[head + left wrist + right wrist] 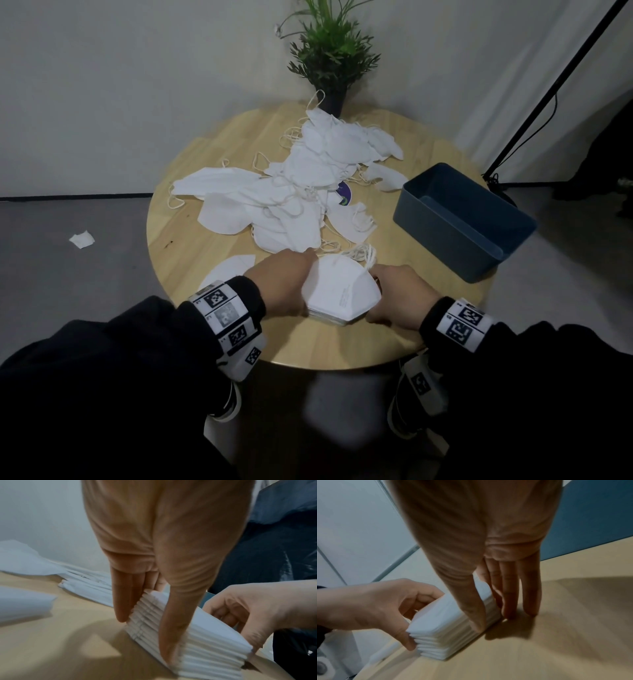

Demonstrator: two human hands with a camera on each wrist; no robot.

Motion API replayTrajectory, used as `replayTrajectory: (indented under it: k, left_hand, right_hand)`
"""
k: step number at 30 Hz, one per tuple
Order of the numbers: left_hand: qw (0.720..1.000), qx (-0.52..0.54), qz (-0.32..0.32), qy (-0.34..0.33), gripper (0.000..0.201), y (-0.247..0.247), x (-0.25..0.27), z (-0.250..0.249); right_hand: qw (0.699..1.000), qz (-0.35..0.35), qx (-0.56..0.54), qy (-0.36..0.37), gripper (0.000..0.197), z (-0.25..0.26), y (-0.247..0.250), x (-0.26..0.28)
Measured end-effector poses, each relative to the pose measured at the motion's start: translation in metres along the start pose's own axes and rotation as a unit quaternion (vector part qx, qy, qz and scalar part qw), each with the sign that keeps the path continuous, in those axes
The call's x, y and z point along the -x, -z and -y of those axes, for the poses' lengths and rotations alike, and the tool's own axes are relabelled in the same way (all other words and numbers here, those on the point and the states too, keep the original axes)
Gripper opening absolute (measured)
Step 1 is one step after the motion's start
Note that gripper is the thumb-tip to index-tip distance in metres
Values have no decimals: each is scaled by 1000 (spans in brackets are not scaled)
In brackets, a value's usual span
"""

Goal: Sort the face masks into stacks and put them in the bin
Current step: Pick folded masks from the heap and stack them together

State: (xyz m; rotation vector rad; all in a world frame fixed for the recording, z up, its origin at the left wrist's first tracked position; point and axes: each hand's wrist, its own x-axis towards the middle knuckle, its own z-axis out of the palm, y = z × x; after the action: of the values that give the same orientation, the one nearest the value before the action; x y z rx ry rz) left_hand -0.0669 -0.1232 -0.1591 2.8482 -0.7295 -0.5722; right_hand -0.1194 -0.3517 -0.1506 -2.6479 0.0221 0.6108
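Note:
A neat stack of folded white face masks (339, 291) (205, 642) (447, 622) stands on the round wooden table (191, 246) near its front edge. My left hand (306, 281) (145, 638) holds the stack's left end between thumb and fingers. My right hand (376, 294) (494, 622) clasps the right end the same way. A loose pile of white masks (308, 192) with tangled ear loops covers the table's middle and back. The dark blue bin (445, 240) (590, 520) sits at the right and looks empty.
One flat mask (229, 270) lies just left of my left wrist. A potted plant (332, 68) stands at the table's far edge. A black stand leg (548, 89) slants behind the bin. A scrap of tissue (81, 238) lies on the floor at left.

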Motion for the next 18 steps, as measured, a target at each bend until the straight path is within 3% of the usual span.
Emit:
replayTrajectory:
  k: [4, 11, 18]
  left_hand:
    - [1000, 0, -10, 13, 82, 4, -1, 2]
    - [1000, 2, -7, 6, 90, -1, 0, -3]
    - [999, 5, -15, 40, 76, 0, 1, -2]
  right_hand:
    - [1000, -27, 2, 9, 34, -4, 1, -7]
    - [1000, -13, 17, 0, 59, -6, -11, -11]
    - [999, -44, 14, 2, 23, -7, -12, -11]
